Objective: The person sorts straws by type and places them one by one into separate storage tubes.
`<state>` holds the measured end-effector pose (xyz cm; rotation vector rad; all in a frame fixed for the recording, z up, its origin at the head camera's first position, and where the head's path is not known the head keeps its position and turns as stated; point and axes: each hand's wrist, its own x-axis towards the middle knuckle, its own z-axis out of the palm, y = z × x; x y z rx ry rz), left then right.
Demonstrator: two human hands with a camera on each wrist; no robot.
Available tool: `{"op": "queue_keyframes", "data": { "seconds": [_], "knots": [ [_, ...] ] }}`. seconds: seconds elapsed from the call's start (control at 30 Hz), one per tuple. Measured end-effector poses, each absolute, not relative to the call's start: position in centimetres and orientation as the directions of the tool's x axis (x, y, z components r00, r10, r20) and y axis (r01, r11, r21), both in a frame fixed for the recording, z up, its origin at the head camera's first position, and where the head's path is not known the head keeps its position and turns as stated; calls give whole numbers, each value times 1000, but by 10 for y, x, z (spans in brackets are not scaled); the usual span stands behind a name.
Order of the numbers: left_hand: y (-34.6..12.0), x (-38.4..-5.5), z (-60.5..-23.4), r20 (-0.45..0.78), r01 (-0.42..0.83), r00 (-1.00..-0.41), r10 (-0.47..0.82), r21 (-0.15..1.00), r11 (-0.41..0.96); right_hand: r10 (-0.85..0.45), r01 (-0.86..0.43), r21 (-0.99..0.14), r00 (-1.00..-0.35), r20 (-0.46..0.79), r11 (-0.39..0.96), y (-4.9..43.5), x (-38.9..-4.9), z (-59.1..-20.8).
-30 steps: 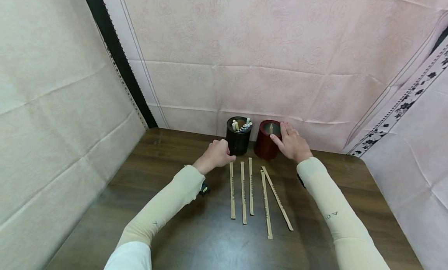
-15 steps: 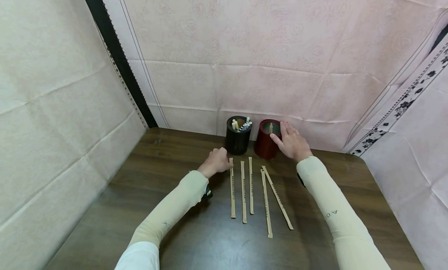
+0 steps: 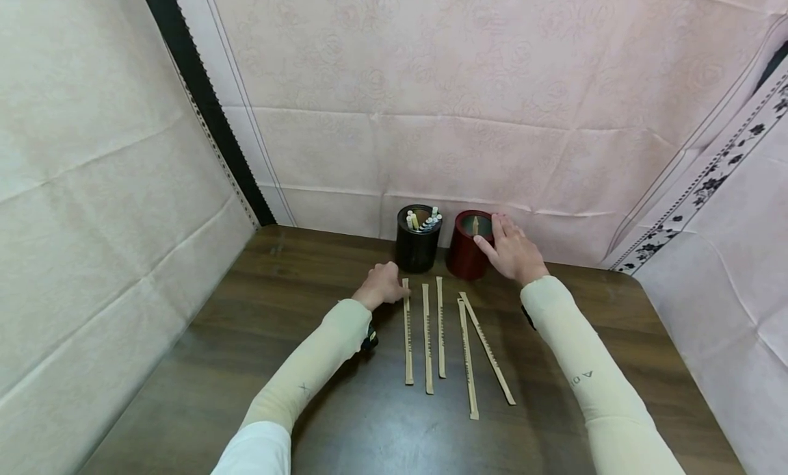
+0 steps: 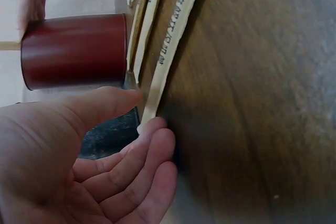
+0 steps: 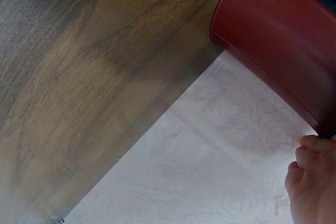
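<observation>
Several slim tan paper-wrapped sticks with printed writing lie on the table. My left hand (image 3: 379,285) is at the far end of the leftmost stick (image 3: 408,341). In the left wrist view, the thumb and the loosely bent fingers (image 4: 160,145) lie on either side of that stick's end (image 4: 149,106), with a gap between them. My right hand (image 3: 516,254) rests with extended fingers against the rim of the dark red cup (image 3: 466,256). One tan stick (image 3: 476,225) stands inside this cup.
Left of the red cup stands a black cup (image 3: 415,252) with several white, yellow and striped sticks in it. Both cups are near the back edge of the brown wooden table (image 3: 308,365). Pale cloth (image 3: 468,85) hangs behind and at both sides.
My left hand has moved down from beside the black cup to the leftmost stick's far end. The right hand has stayed on the red cup.
</observation>
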<state>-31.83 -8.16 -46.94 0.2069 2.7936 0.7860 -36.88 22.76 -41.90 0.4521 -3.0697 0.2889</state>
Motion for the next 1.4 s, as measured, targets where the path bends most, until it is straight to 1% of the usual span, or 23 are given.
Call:
{"op": "queue_keyframes", "data": {
  "seconds": [0.3,0.37,0.4,0.6,0.63,0.77,0.93,0.97,1.07,1.13,1.17,1.23,1.4],
  "knots": [
    [-76,-324,-476,-191,58,-966,175,498,865,-285,-290,-186,-957,56,939,227,-370,-420],
    [-75,-326,-476,-205,54,-962,181,505,861,-286,-293,-185,-956,63,938,227,-370,-420],
    [-77,-334,-487,-197,66,-962,191,510,858,-286,-294,-185,-956,66,938,227,-370,-420],
    [-75,-337,-488,-230,44,-953,196,535,844,-287,-295,-196,-955,70,935,228,-370,-419],
    [-72,-330,-477,-242,30,-952,187,535,844,-288,-296,-194,-955,70,935,229,-370,-419],
    [-75,-332,-482,-226,40,-955,194,548,836,-288,-296,-191,-955,71,936,229,-370,-421],
    [-78,-336,-483,-258,15,-945,199,576,818,-286,-294,-187,-956,67,937,229,-369,-422],
    [-79,-342,-490,-246,27,-947,207,579,815,-287,-294,-187,-956,67,937,229,-369,-422],
    [-79,-348,-491,-260,11,-946,195,574,818,-286,-295,-189,-956,70,937,228,-369,-422],
    [-80,-351,-494,-231,33,-953,195,563,826,-287,-295,-191,-955,72,936,228,-369,-422],
    [-80,-351,-492,-217,41,-957,194,559,828,-289,-297,-191,-955,72,935,228,-369,-421],
    [-79,-340,-474,-213,37,-959,188,561,827,-287,-296,-191,-955,73,936,228,-369,-421],
    [-79,-325,-452,-144,73,-972,185,564,823,-286,-295,-186,-956,72,937,228,-370,-420]
  ]
}}
